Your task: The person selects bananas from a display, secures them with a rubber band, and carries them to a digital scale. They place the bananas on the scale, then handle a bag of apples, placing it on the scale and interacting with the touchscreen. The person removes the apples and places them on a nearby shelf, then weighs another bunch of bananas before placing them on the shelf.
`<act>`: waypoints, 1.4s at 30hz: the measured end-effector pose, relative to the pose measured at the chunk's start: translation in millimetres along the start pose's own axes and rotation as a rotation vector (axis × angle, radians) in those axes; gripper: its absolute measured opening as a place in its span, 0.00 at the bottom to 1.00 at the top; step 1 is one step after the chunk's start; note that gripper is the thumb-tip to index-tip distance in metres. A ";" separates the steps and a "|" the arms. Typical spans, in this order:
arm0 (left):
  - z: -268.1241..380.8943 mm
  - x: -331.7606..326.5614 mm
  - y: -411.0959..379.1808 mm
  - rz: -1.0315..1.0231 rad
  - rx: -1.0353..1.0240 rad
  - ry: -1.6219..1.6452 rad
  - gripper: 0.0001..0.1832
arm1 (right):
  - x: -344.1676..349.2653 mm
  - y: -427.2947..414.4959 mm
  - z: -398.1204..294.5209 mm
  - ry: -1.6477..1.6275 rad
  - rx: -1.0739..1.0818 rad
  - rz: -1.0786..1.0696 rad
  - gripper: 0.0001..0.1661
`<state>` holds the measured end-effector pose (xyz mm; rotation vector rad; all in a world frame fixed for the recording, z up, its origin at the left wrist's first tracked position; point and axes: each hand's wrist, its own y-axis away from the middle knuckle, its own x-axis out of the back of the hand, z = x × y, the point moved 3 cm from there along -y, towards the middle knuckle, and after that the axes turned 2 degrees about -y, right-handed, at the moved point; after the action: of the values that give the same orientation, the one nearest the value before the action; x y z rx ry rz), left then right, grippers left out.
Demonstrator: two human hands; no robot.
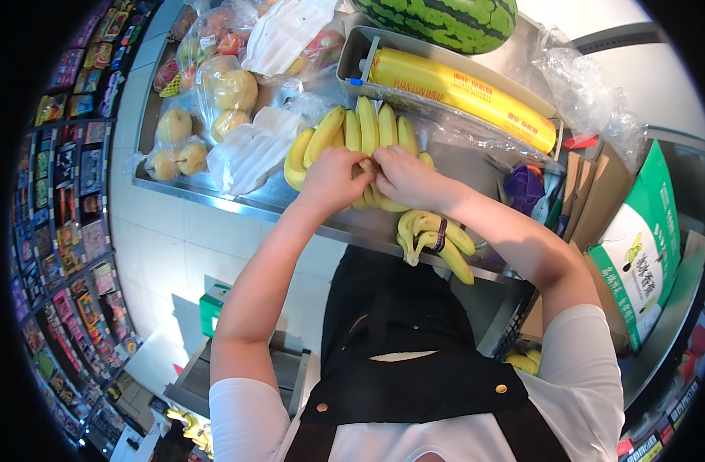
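Note:
On a steel worktable (pixel 254 212) lies a large bunch of yellow bananas (pixel 368 124), tips pointing away from me. My left hand (pixel 336 179) and my right hand (pixel 409 178) meet over its stem end, with fingers gripping there; what the fingertips do is partly hidden. Nearer my body, a smaller bunch of bananas (pixel 427 231) with a dark purple band (pixel 441 234) around it lies at the table edge. Behind the large bunch, a roll of yellow plastic wrap (pixel 462 95) sits in a long grey dispenser (pixel 358 52).
Bagged pears (pixel 176 127), bagged larger fruit (pixel 228 92) and white foam sheets (pixel 254 147) occupy the left side. A watermelon (pixel 445 20) rests behind the dispenser. At right are crumpled clear film (pixel 589 81), a purple item (pixel 522 187), cardboard (pixel 595 190) and a green-and-white box panel (pixel 635 248).

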<state>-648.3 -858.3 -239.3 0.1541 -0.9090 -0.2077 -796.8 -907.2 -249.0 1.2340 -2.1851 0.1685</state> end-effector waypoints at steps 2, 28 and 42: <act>-6.0 4.8 2.2 0.007 -0.019 0.055 0.16 | 10.1 -8.5 -21.3 0.022 -0.130 -0.208 0.13; -16.8 7.2 -4.1 -0.192 -0.013 0.306 0.21 | 134.0 104.7 53.9 -1.235 -0.287 0.475 0.14; -1.9 -4.5 13.2 -0.225 0.121 0.276 0.19 | 61.8 208.8 160.9 -0.340 -0.559 1.151 0.27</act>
<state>-648.0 -844.4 -241.0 0.3887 -0.6281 -0.3314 -1061.6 -899.6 -304.9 -0.4009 -2.7025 -0.2042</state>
